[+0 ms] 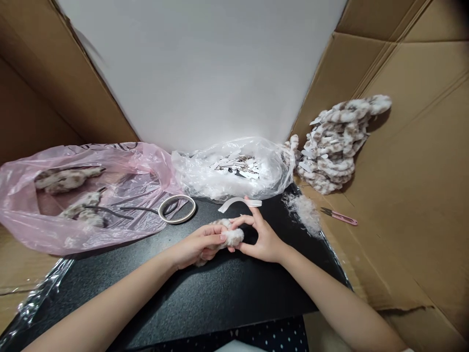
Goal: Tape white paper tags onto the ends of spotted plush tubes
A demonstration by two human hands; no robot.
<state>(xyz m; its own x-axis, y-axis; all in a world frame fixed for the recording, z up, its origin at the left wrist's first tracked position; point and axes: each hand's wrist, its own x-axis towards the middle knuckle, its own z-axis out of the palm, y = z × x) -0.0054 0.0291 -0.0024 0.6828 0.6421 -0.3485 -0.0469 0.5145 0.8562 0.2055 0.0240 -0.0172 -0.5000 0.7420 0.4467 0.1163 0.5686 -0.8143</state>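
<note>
My left hand (200, 244) grips a small fluffy white and brown plush piece (231, 236) over the black work surface (205, 298). My right hand (262, 237) touches the plush piece's right end and pinches a white strip of tape (238, 202) that curls up and to the left from its fingertips. A roll of white tape (177, 209) lies flat a little to the left of my hands.
A pink plastic bag (73, 195) with furry pieces and dark wires lies at left. A clear bag (234, 168) of white strips sits behind my hands. Fluffy finished pieces (339, 142) are piled at right, with loose fluff (306, 211) and pink snips (339, 216). Cardboard walls surround.
</note>
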